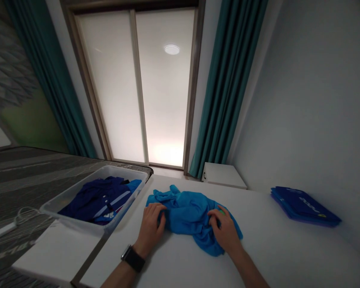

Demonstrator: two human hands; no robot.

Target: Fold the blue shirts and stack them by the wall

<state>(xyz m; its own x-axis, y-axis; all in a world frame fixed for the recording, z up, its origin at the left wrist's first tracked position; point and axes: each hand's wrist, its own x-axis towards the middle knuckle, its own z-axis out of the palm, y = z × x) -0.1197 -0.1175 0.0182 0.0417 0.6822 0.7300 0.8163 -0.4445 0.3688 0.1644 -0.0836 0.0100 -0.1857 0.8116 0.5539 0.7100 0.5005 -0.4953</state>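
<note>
A crumpled light blue garment (187,214) lies on the white table (273,248) in front of me. My left hand (151,228), with a dark watch on its wrist, rests at the garment's left edge with fingers curled into the cloth. My right hand (226,232) lies on the garment's right side, its fingers bent and gripping the fabric. Both hands touch the garment at once.
A clear plastic bin (78,222) with dark blue clothes stands at the left, overhanging a bed. A folded stack of dark blue garments (304,206) lies at the table's right. A small white cabinet (223,174) sits behind, below teal curtains. A white cable lies on the bed.
</note>
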